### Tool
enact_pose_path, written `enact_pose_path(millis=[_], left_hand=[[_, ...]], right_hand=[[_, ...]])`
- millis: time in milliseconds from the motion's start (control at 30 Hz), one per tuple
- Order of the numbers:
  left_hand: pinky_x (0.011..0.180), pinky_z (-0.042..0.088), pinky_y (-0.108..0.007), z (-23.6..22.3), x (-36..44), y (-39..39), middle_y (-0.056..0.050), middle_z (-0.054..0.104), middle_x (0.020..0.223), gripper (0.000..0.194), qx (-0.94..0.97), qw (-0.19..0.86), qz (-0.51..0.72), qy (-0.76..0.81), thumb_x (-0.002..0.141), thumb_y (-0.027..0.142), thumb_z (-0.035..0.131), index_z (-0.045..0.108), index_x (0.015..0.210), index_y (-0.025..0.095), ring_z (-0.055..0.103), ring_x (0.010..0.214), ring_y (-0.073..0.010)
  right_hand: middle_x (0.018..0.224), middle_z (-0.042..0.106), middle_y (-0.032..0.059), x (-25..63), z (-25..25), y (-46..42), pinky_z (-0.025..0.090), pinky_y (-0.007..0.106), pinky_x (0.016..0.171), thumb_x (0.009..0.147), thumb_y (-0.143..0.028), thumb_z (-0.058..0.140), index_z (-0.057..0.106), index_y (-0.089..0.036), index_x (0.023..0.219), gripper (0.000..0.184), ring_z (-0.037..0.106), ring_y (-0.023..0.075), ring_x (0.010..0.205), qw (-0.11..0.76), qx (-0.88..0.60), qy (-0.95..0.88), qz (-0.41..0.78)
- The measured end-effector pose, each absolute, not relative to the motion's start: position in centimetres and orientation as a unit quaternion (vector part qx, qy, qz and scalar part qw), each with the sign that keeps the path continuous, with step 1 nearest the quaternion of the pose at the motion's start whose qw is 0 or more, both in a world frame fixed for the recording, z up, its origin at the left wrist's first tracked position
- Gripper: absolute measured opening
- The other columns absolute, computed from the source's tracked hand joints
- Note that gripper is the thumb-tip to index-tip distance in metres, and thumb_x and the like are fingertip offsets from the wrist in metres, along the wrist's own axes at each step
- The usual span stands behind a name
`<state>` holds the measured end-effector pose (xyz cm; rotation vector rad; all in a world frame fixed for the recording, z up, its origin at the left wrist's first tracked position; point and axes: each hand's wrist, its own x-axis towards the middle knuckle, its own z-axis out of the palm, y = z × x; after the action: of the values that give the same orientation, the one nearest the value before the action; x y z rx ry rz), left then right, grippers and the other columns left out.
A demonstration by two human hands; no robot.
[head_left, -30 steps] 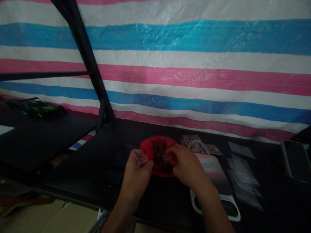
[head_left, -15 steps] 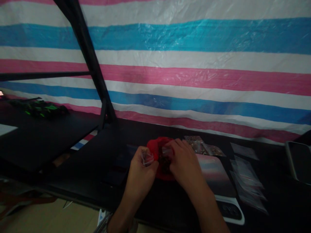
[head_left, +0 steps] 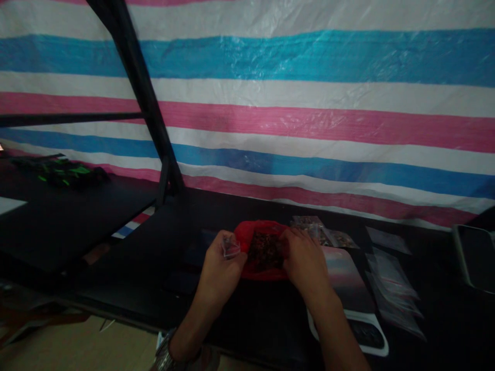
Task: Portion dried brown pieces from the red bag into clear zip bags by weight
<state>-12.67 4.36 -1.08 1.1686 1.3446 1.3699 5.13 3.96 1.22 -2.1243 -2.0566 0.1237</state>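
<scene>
A red plastic bag (head_left: 247,232) lies spread open on the black table, with many small brownish pieces (head_left: 266,251) heaped in it; their kind is too dim to make out. At its left edge my left hand (head_left: 220,268) is closed on a small clear plastic bag (head_left: 231,249), which sticks up from the fingers. My right hand (head_left: 307,260) has its fingers curled round the bag's right rim, its fingertips partly hidden. Partly beneath my right forearm is a flat digital scale (head_left: 346,275) with a shiny plate and a white-edged button panel.
Filled clear bags (head_left: 340,238) lie behind the scale. Several flat clear zip bags (head_left: 394,283) are spread to its right. A phone-like device (head_left: 474,257) stands at far right. A black metal post (head_left: 143,93) rises at left, before a striped sheet (head_left: 309,123).
My right hand has moved right, from over the middle of the red bag to its right rim. The red bag is spread wider, baring its contents. My left hand has shifted slightly left.
</scene>
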Motion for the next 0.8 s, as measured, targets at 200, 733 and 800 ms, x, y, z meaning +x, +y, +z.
enact_pose_path(millis=[200,733,800], left_hand=[[0.048,0.039,-0.017,-0.7,-12.5,4.7,0.010,0.054,0.063,0.028,0.353,0.528,0.581,0.509,0.050,0.021,0.068,0.056,0.075,0.022,0.048,0.054,-0.0080],[0.045,0.039,-0.016,-0.6,-12.8,4.7,0.011,0.056,0.062,0.030,0.335,0.563,0.597,0.463,0.050,0.016,0.069,0.056,0.076,0.022,0.048,0.050,-0.0064],[0.047,0.040,-0.016,-0.6,-12.7,4.7,0.010,0.056,0.063,0.028,0.338,0.553,0.604,0.464,0.051,0.016,0.069,0.056,0.075,0.022,0.049,0.053,-0.0068]], right_hand=[[0.122,0.076,0.0095,4.0,0.8,4.1,0.044,0.042,0.101,0.075,0.005,0.060,0.072,-0.020,0.116,0.050,0.062,0.0310,0.124,0.122,-0.680,-0.718,0.080],[0.119,0.079,0.0092,2.5,-1.3,4.9,0.048,0.039,0.106,0.083,-0.007,0.069,0.076,-0.021,0.116,0.037,0.070,0.0269,0.118,0.248,-0.653,-0.682,0.216],[0.118,0.079,0.0084,2.3,-1.3,4.8,0.048,0.039,0.106,0.082,-0.006,0.069,0.077,-0.021,0.113,0.035,0.070,0.0269,0.117,0.261,-0.640,-0.687,0.225]])
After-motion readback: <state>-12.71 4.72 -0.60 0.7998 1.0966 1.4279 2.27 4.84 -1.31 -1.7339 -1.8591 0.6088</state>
